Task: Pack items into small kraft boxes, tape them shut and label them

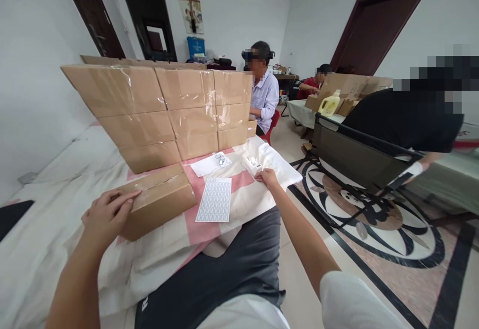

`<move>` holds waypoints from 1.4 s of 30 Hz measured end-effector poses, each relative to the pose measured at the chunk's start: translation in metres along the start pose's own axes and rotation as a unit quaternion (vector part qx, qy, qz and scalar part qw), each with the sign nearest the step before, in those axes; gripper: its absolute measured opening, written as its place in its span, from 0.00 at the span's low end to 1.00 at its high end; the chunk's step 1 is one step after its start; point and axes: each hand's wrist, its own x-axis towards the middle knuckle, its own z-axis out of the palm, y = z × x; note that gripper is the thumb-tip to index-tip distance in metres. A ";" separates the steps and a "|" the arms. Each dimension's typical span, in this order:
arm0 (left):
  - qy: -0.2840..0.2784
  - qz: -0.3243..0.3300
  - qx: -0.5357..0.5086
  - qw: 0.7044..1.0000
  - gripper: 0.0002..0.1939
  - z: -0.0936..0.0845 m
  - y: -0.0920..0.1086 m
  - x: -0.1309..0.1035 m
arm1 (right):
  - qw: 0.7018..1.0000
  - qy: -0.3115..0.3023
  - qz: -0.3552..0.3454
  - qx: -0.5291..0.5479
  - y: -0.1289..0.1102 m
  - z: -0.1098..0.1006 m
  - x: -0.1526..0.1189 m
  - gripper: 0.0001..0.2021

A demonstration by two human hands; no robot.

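My left hand (108,214) rests on the left end of a closed cardboard box (160,202), its fingers bent over the top edge. At the right part of the table, my right hand (266,177) has its fingers closed on the near edge of a small white object (253,166). Between the hands lies a sheet of printed labels (215,200). Behind that sheet is a white paper (205,165) with small items (221,159) on it.
Stacked cardboard boxes (190,107) stand at the table's back. A person (264,94) sits behind them. Another person leans by a folding chair (359,154) at right. A yellow jug (330,103) stands on another table.
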 end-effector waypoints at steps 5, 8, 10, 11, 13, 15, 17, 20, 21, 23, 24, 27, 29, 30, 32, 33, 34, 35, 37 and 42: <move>0.073 0.014 -0.007 0.997 0.22 -0.023 0.037 -0.012 | 0.990 -0.032 -0.131 0.034 -0.002 0.038 -0.058 0.24; 0.141 0.066 -0.095 0.983 0.18 -0.031 0.083 -0.025 | 0.975 -0.080 -0.200 0.058 -0.008 0.072 -0.101 0.27; 0.106 0.109 -0.159 0.976 0.16 -0.029 0.115 -0.035 | 0.951 -0.121 -0.277 0.062 -0.015 0.093 -0.128 0.25; 0.084 0.121 -0.195 0.970 0.14 -0.026 0.129 -0.040 | 0.934 -0.140 -0.323 0.059 -0.018 0.101 -0.140 0.24; 0.042 0.142 -0.282 0.948 0.13 -0.019 0.150 -0.047 | 0.897 -0.170 -0.405 0.046 -0.024 0.115 -0.159 0.21; 0.026 0.168 -0.347 0.922 0.13 -0.014 0.161 -0.051 | 0.869 -0.189 -0.457 0.023 -0.026 0.124 -0.173 0.19; 0.034 0.194 -0.362 0.911 0.09 -0.011 0.162 -0.053 | 0.846 -0.201 -0.493 0.000 -0.026 0.130 -0.181 0.16; 0.065 0.212 -0.344 0.913 0.07 -0.010 0.152 -0.055 | 0.824 -0.212 -0.524 -0.033 -0.023 0.137 -0.188 0.12; 0.080 0.215 -0.334 0.914 0.07 -0.010 0.148 -0.056 | 0.820 -0.217 -0.528 -0.041 -0.022 0.139 -0.190 0.11; 0.111 0.224 -0.304 0.919 0.06 -0.011 0.140 -0.060 | 0.819 -0.227 -0.525 -0.049 -0.020 0.144 -0.192 0.10; 0.127 0.230 -0.283 0.922 0.06 -0.012 0.137 -0.062 | 0.823 -0.235 -0.514 -0.048 -0.018 0.146 -0.193 0.11; 0.182 0.245 -0.206 0.930 0.05 -0.014 0.129 -0.072 | 0.857 -0.267 -0.438 -0.034 -0.016 0.153 -0.194 0.15; 0.223 0.254 -0.157 0.928 0.04 -0.014 0.124 -0.078 | 0.887 -0.280 -0.364 -0.050 -0.016 0.158 -0.193 0.17; 0.238 0.259 -0.138 0.926 0.05 -0.014 0.121 -0.080 | 0.897 -0.281 -0.333 -0.069 -0.016 0.160 -0.191 0.16; 0.253 0.268 -0.112 0.923 0.07 -0.014 0.113 -0.082 | 0.906 -0.269 -0.299 -0.131 -0.018 0.164 -0.187 0.16; 0.258 0.269 -0.106 0.922 0.07 -0.015 0.108 -0.082 | 0.905 -0.250 -0.297 -0.174 -0.020 0.165 -0.184 0.17; 0.269 0.264 -0.107 0.920 0.07 -0.018 0.102 -0.082 | 0.902 -0.219 -0.299 -0.223 -0.023 0.166 -0.179 0.18; 0.287 0.249 -0.112 0.918 0.06 -0.022 0.096 -0.081 | 0.896 -0.180 -0.300 -0.274 -0.026 0.166 -0.174 0.18; 0.323 0.203 -0.131 0.915 0.05 -0.036 0.083 -0.077 | 0.879 -0.107 -0.308 -0.349 -0.034 0.168 -0.161 0.16; 0.198 0.161 -0.157 0.954 0.06 -0.072 0.057 -0.047 | 0.785 -0.119 -0.502 -0.343 -0.064 0.194 -0.130 0.17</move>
